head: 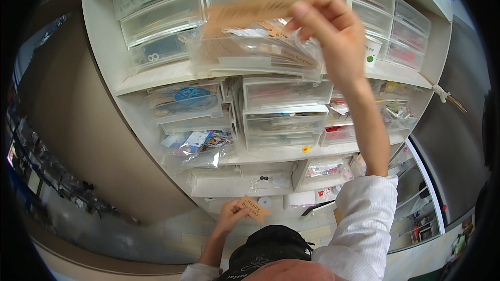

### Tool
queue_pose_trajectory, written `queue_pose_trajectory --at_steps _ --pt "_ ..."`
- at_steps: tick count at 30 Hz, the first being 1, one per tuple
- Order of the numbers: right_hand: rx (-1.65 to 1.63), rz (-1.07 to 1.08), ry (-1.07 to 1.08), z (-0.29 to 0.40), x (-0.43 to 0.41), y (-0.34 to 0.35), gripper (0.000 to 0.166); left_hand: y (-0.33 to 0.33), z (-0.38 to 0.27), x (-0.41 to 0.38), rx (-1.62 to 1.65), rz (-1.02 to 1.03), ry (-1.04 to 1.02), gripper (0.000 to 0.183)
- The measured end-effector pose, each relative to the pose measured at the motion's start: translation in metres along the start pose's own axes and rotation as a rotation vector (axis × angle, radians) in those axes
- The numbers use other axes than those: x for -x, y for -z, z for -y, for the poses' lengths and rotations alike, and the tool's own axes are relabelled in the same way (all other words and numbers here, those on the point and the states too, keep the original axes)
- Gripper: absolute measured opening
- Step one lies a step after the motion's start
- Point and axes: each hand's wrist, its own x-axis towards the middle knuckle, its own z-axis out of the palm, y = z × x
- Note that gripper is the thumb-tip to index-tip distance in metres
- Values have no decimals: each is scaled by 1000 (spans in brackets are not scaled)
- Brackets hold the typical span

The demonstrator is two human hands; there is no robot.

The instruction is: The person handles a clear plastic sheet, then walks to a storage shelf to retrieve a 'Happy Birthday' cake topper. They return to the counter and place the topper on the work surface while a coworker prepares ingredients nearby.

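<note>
My right hand (332, 27) is raised over a pulled-out clear plastic drawer (258, 60), its thumb and fingers pinching a long strip of brown kraft paper (250, 8) that is blurred. In the drawer lie plastic bags and brown paper tags (299, 57) printed with greetings. Lower down, my left hand (233, 214) holds a small kraft paper birthday tag (254, 208) with a notched end, between thumb and fingers, in front of the lower shelves.
White shelving (269, 156) holds more clear drawers (287, 95), some with bagged goods (199, 140). A paper cup (372, 50) stands right of the open drawer. Thin sticks (455, 101) jut from the shelf's right side. A brown panel (97, 125) is at left.
</note>
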Motion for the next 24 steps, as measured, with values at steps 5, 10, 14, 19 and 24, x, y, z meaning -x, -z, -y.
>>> queue_pose_trajectory --at_steps 5,10,14,19,24 --pt "85 -256 -107 -12 -24 45 25 7 36 11 225 -187 -39 24" --pt "205 -259 -118 -29 -22 52 41 -3 -9 4 332 -267 -123 27" --pt "261 -257 -93 -34 -23 48 39 6 5 -2 539 -210 -125 17" --pt "265 -202 -80 -46 -36 40 28 0 18 1 465 -300 28 10" --pt "426 -62 -187 -47 -48 31 23 1 28 5 553 -343 -7 5"
